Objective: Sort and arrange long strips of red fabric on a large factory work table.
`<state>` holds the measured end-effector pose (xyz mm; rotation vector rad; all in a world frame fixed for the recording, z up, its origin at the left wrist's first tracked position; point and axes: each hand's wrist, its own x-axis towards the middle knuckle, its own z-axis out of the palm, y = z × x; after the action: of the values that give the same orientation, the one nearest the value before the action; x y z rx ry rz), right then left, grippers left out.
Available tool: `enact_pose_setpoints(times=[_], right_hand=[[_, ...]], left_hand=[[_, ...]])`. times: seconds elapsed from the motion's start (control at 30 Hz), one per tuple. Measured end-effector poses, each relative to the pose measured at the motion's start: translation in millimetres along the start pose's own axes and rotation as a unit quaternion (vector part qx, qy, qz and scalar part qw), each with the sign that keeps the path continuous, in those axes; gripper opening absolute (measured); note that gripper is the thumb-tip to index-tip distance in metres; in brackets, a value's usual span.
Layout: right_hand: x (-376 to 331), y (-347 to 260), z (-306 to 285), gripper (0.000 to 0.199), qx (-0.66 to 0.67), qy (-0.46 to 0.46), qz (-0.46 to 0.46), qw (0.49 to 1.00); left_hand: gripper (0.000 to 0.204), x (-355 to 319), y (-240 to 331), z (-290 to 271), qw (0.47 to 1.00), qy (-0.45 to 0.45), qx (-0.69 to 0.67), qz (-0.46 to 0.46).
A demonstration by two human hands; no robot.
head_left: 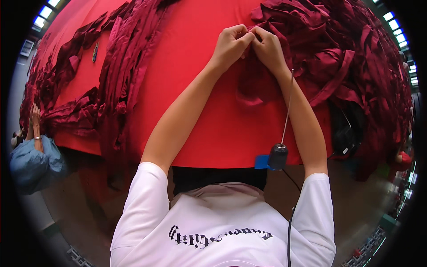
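Observation:
My left hand and my right hand meet knuckle to knuckle over a red cloth-covered table. Both pinch the top edge of a dark red fabric strip, which hangs down between my wrists onto the table. The fingertips are curled in and hide the exact spot they grip. A big heap of dark red fabric pieces lies just right of my right hand.
A long pile of dark red strips runs along the table's left part, with more at its left edge. A person in blue handles fabric there. A dark cylindrical device hangs on a thin cord. A small tool lies far left.

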<state>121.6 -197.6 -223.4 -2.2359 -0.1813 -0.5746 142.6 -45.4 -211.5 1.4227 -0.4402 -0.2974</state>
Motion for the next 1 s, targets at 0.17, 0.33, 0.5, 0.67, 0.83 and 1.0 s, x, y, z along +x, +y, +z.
enact_pose_setpoints(times=[0.17,0.33,0.5,0.67,0.83,1.0], right_hand=[[-1,-5,-1,0.024,0.009,-0.007,0.011,1.0],[-1,-9,0,0.024,0.028,-0.013,0.021,0.999],[0,-8,-3,0.023,0.021,-0.004,0.011,1.0],[4,-1,13,0.023,0.001,0.025,-0.004,1.0],[2,4,8,0.024,-0.042,0.052,0.002,0.998],[3,11,29,0.023,-0.049,0.064,0.001,0.997]], left_hand=[[0.019,0,-1,-1,1.0,-0.005,-0.014,0.014],[0.018,-1,-1,-4,1.0,0.012,-0.006,0.028],[0.017,1,-2,2,0.999,0.018,-0.016,0.029],[0.02,6,-11,-8,0.991,0.063,0.112,0.047],[0.025,-1,6,9,0.995,0.029,0.094,0.032],[0.023,9,-24,-11,0.995,0.043,0.079,0.042]])
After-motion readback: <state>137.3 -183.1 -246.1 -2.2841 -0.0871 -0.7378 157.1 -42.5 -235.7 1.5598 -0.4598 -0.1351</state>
